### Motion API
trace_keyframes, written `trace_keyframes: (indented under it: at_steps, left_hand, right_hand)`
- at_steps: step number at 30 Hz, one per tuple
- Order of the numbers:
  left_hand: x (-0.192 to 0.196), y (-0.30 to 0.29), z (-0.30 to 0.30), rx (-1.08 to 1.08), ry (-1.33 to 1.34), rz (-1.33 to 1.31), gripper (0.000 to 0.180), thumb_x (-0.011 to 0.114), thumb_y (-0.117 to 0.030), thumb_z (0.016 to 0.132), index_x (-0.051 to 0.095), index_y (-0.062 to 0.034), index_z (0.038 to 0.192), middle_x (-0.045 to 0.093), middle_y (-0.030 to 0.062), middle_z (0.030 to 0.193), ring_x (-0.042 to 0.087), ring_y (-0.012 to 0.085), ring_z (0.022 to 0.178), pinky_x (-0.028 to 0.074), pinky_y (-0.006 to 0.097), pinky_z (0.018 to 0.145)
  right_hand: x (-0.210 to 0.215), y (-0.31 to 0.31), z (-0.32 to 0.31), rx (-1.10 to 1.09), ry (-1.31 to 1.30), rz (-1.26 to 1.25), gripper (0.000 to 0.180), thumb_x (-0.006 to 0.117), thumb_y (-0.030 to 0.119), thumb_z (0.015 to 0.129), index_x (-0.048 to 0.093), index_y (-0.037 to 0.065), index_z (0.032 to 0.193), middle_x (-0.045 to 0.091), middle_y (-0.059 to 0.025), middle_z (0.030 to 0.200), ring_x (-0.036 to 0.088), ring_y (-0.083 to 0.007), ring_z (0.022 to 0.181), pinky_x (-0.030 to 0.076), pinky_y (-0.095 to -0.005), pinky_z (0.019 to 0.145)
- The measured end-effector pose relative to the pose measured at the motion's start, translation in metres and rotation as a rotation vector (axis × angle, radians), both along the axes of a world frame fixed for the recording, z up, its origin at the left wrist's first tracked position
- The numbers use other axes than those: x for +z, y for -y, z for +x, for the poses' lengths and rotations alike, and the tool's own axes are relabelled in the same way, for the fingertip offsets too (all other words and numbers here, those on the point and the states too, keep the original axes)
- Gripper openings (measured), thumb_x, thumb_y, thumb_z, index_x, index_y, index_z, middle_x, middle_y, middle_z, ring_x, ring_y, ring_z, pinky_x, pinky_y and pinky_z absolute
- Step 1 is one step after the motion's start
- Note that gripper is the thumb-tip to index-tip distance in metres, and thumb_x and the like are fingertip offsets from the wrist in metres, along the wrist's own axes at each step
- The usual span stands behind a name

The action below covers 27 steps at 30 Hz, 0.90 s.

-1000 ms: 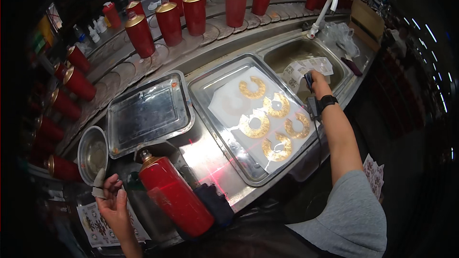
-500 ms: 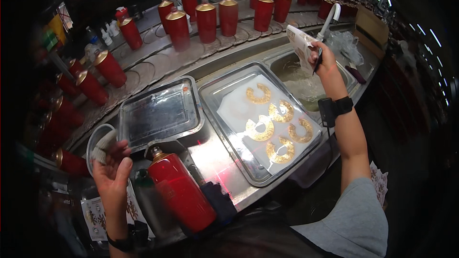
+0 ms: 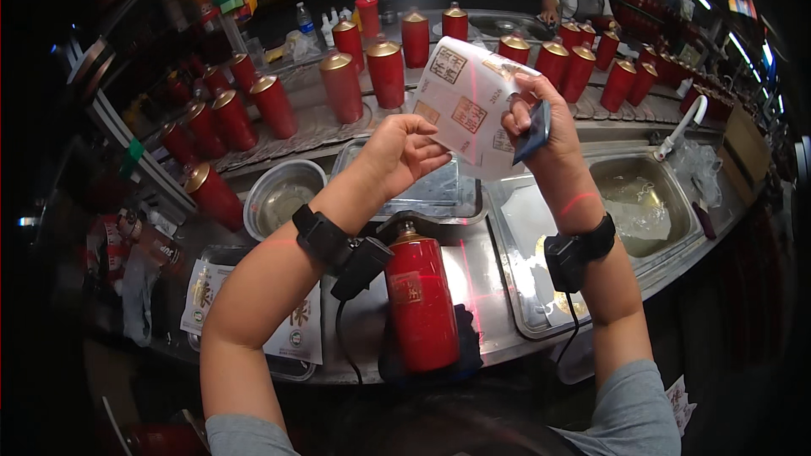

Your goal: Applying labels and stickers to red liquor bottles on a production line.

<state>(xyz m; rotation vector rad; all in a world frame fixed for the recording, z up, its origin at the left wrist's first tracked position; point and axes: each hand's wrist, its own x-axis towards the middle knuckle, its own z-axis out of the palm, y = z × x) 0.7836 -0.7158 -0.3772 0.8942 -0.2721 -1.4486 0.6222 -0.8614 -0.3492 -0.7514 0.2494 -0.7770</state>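
My right hand (image 3: pixel 549 122) grips a white sheet (image 3: pixel 465 93) of printed square decals, raised over the counter. A dark, flat scraper-like piece (image 3: pixel 534 137) is tucked in the same hand. My left hand (image 3: pixel 395 156) is at the sheet's lower left edge, fingers apart and slightly curled; whether its tips touch the sheet I cannot tell. Below the hands a red bottle (image 3: pixel 429 312) with a gold shoulder lies on a dark cloth (image 3: pixel 473 342), neck pointing away, with a square gold decal (image 3: pixel 406 290) on its side.
A tray (image 3: pixel 507 274) with gold decals, partly behind my right forearm, adjoins a sink (image 3: pixel 688 203) with a white tap (image 3: pixel 688 122). A metal bowl (image 3: pixel 269 186) and printed sheets (image 3: pixel 203 295) are at left. Red bottles (image 3: pixel 386 76) line the conveyor; a person (image 3: pixel 583 0) is beyond.
My left hand has left the bowl area, no longer with the pale wad, and moved right to the sheet. The sheet came from over the sink to the middle. The view has shifted.
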Motion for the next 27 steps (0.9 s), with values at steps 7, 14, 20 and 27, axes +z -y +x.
trace_keyframes:
  at_steps: [7, 14, 20, 27]
  left_hand:
    - [-0.003, -0.024, 0.028, 0.394, 0.398, -0.09, 0.037, 0.058, 0.007, 0.077, 0.049, 0.0025, 0.112, 0.062, 0.0119, 0.102, 0.063, 0.0168, 0.083, 0.054, 0.031, 0.074]
    - [-0.09, -0.063, 0.158, 0.47, 1.031, 0.238, 0.045, 0.061, 0.002, 0.069, 0.045, 0.0072, 0.111, 0.064, 0.0177, 0.091, 0.066, 0.0274, 0.083, 0.053, 0.035, 0.069]
    - [-0.15, -0.084, 0.168, 0.316, 1.323, 0.473, 0.043, 0.059, -0.004, 0.072, 0.045, 0.009, 0.111, 0.065, 0.0216, 0.091, 0.066, 0.03, 0.084, 0.051, 0.039, 0.074]
    - [-0.158, -0.098, 0.175, 0.29, 1.27, 0.527, 0.044, 0.054, 0.001, 0.073, 0.04, 0.0114, 0.113, 0.067, 0.0212, 0.093, 0.067, 0.0268, 0.081, 0.051, 0.035, 0.068]
  right_hand:
    - [-0.002, -0.031, 0.014, -0.091, -0.054, -0.363, 0.009, 0.067, 0.004, 0.082, 0.059, 0.002, 0.086, 0.062, -0.0031, 0.073, 0.05, -0.008, 0.046, 0.039, -0.0231, 0.046]
    - [-0.065, -0.086, 0.004, 0.284, -0.578, -0.641, 0.03, 0.067, 0.011, 0.083, 0.066, -0.003, 0.11, 0.071, -0.0076, 0.088, 0.06, -0.0057, 0.078, 0.045, -0.0216, 0.066]
    - [-0.115, -0.018, -0.048, -0.233, -0.782, -0.902, 0.026, 0.063, 0.009, 0.082, 0.066, -0.005, 0.103, 0.07, -0.0115, 0.093, 0.064, -0.0167, 0.089, 0.049, -0.0295, 0.083]
    - [-0.164, 0.019, -0.056, 0.029, -0.945, -0.354, 0.037, 0.064, 0.028, 0.087, 0.066, -0.004, 0.105, 0.071, -0.0151, 0.087, 0.056, -0.0112, 0.064, 0.042, -0.0238, 0.057]
